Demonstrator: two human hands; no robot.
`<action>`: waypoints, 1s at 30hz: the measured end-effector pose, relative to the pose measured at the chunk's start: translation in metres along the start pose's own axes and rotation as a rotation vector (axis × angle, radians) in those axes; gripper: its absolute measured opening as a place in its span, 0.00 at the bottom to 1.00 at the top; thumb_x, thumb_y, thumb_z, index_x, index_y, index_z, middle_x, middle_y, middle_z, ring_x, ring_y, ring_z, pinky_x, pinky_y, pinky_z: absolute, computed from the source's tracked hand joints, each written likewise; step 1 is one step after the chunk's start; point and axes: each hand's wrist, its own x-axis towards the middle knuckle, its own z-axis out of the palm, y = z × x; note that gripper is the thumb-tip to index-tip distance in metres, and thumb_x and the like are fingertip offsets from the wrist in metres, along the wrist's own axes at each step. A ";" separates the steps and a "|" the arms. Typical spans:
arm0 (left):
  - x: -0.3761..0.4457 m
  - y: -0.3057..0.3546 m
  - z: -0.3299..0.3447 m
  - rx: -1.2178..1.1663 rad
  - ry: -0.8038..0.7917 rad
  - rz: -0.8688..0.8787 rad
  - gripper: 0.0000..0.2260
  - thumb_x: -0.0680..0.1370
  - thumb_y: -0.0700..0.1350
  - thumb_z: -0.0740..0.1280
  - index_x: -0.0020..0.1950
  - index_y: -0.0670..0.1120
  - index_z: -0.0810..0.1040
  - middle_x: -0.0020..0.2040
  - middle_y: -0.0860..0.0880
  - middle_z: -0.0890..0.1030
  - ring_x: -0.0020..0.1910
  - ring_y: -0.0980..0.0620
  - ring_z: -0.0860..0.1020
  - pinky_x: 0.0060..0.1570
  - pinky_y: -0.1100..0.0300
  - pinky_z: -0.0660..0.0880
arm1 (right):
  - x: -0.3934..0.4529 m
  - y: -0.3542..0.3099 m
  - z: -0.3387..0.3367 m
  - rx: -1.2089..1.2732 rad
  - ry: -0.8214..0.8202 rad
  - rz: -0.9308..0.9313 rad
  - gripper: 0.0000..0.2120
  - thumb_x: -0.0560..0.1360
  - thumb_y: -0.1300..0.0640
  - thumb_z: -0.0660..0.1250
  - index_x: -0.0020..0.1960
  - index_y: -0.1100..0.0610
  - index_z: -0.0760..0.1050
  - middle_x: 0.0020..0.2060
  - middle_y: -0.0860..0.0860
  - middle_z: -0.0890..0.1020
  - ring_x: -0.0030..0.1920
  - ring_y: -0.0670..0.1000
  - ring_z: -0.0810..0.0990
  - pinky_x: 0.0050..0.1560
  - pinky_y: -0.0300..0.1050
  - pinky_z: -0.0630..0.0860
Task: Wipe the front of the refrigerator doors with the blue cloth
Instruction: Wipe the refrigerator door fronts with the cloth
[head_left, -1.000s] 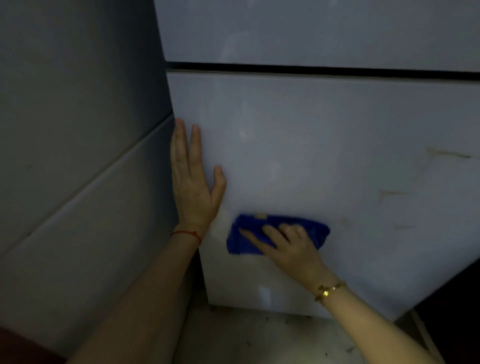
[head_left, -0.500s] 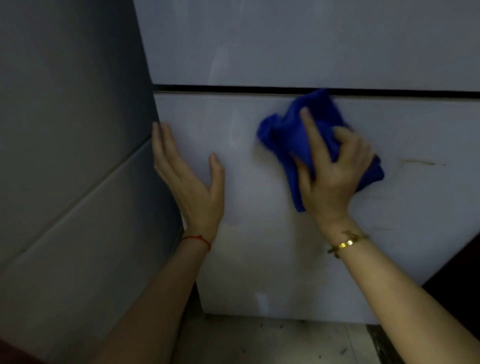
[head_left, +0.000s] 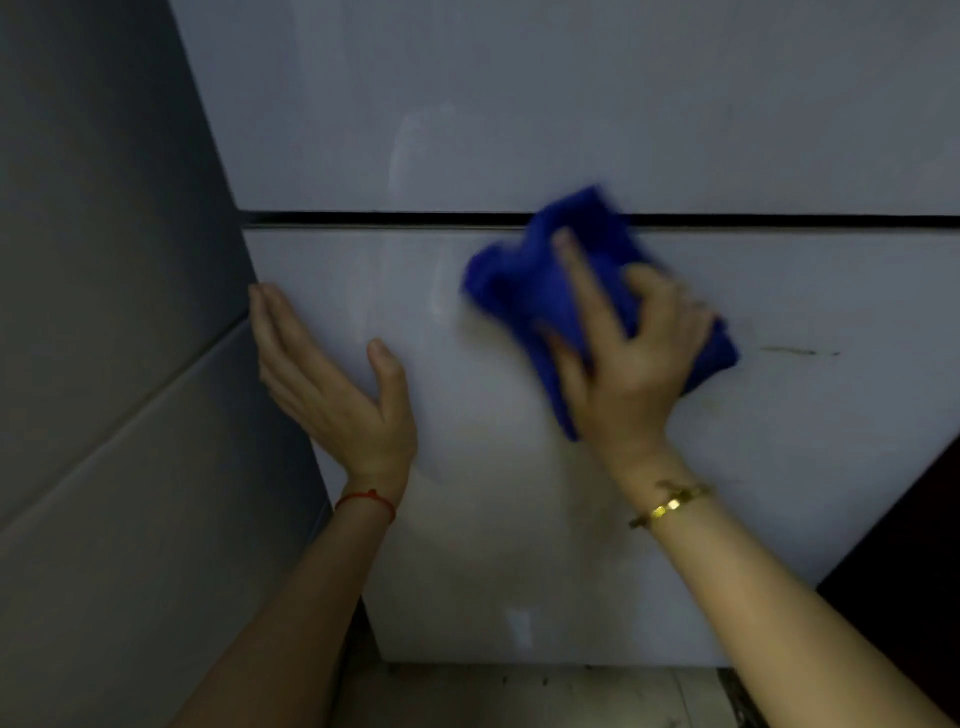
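Pressing blue cloth (head_left: 524, 280) diagonally, right hand (head_left: 631, 364) covers lower door (head_left: 779, 467).

The floor (head_left: 519, 696) is pale tile with small dark specks. The fridge (head_left: 519, 571) stands on it.
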 end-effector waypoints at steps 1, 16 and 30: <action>0.000 -0.001 0.000 0.003 0.000 -0.004 0.33 0.79 0.54 0.57 0.79 0.39 0.55 0.79 0.42 0.58 0.77 0.60 0.54 0.75 0.66 0.48 | -0.019 -0.009 0.003 -0.002 -0.055 -0.124 0.24 0.76 0.45 0.65 0.70 0.47 0.66 0.53 0.54 0.69 0.44 0.56 0.70 0.46 0.50 0.66; -0.001 -0.002 -0.004 0.024 0.021 0.044 0.31 0.79 0.50 0.60 0.77 0.35 0.56 0.78 0.38 0.60 0.77 0.52 0.58 0.77 0.57 0.54 | -0.040 0.016 -0.012 -0.041 -0.047 0.160 0.22 0.80 0.45 0.57 0.72 0.48 0.62 0.52 0.55 0.67 0.48 0.56 0.68 0.50 0.51 0.66; -0.004 -0.005 -0.002 0.062 0.001 0.023 0.32 0.79 0.52 0.59 0.79 0.39 0.53 0.79 0.41 0.57 0.79 0.54 0.54 0.77 0.62 0.48 | -0.038 0.052 -0.027 -0.077 -0.018 0.294 0.22 0.80 0.48 0.58 0.73 0.49 0.60 0.54 0.58 0.69 0.50 0.58 0.69 0.54 0.52 0.67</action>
